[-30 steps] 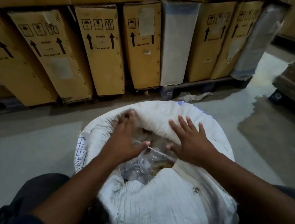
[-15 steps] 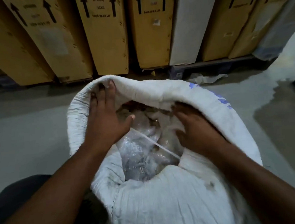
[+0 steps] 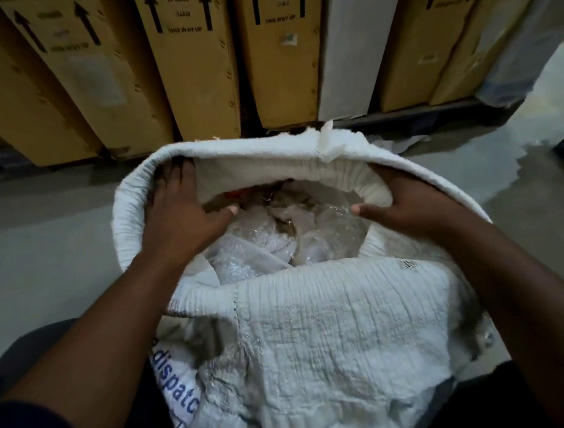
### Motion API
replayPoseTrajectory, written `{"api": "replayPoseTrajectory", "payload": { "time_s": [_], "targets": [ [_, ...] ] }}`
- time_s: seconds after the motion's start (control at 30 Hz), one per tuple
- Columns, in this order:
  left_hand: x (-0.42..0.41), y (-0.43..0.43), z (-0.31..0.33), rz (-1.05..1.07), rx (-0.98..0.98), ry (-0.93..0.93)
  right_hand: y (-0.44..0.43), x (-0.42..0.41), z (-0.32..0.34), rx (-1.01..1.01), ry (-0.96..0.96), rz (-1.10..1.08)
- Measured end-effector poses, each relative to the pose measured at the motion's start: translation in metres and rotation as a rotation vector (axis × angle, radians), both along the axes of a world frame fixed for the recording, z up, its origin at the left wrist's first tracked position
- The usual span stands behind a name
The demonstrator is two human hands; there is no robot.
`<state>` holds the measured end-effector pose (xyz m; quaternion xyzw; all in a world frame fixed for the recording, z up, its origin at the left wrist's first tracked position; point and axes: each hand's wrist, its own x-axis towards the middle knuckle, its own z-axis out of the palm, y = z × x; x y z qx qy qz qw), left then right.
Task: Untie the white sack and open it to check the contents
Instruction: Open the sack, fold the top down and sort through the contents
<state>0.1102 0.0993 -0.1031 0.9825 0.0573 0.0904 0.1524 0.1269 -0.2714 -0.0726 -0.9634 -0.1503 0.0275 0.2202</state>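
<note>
The white woven sack (image 3: 316, 329) stands in front of me with its mouth wide open and its rim rolled outward. Inside lie crumpled clear plastic bags (image 3: 253, 253) and something red (image 3: 235, 194) at the far side. My left hand (image 3: 179, 215) is inside the left part of the mouth, its straight fingers pressing against the inner wall. My right hand (image 3: 405, 207) grips the rolled rim on the right, with the fingers hidden under the fabric and the thumb showing.
A row of tall cardboard boxes (image 3: 195, 68) with arrow marks and a white panel (image 3: 355, 46) stand on a pallet close behind the sack. A crumpled paper scrap (image 3: 400, 143) lies on the concrete floor, and a wet patch (image 3: 523, 167) spreads at the right.
My hands have moved apart and stretched the sack's mouth wider. The thin strip across the opening is gone from view. More of the contents shows, and the view has come closer.
</note>
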Motion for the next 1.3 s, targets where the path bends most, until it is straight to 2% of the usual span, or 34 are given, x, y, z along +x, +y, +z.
{"api": "replayPoseTrajectory", "payload": {
  "time_s": [0.13,0.23,0.43,0.53,0.6,0.67,0.7,0.8,0.9,0.97,1.03,1.1,1.3],
  "targets": [
    [-0.004,0.02,0.02,-0.033,0.088,-0.103,-0.018,0.014,0.0,-0.1,-0.025,0.011],
    [0.006,0.04,0.044,-0.159,0.202,-0.188,-0.041,0.04,0.023,-0.22,-0.025,-0.006],
    [0.035,0.078,0.082,-0.214,0.284,-0.135,-0.055,0.068,0.042,-0.287,-0.036,-0.022],
    [0.022,0.085,0.064,-0.283,0.231,-0.045,-0.06,0.058,0.032,-0.297,0.035,-0.073],
    [0.009,0.083,0.047,-0.439,0.151,-0.02,-0.06,0.044,0.014,-0.293,0.1,-0.072],
    [0.002,0.084,0.033,-0.599,0.071,-0.019,-0.057,0.025,-0.007,-0.197,0.166,0.019],
    [0.001,0.084,0.027,-0.616,0.094,0.011,-0.054,0.014,-0.018,-0.188,0.172,0.07],
    [-0.003,0.078,0.01,-0.449,0.189,0.19,-0.041,-0.004,-0.031,-0.24,0.154,0.166],
    [-0.012,0.055,0.003,-0.462,0.333,0.274,-0.032,-0.013,-0.009,-0.255,0.301,0.068],
    [-0.022,0.038,0.012,-0.456,0.376,0.36,-0.019,-0.022,0.012,-0.375,0.336,0.05],
    [-0.03,0.027,0.012,-0.463,0.382,0.452,0.005,-0.03,0.023,-0.476,0.328,0.164],
    [-0.05,0.011,0.007,-0.535,0.43,0.524,0.021,-0.05,0.028,-0.48,0.355,0.267],
    [-0.121,-0.015,0.008,-0.634,0.498,0.648,0.031,-0.12,0.029,-0.541,0.617,0.48]
  ]
}}
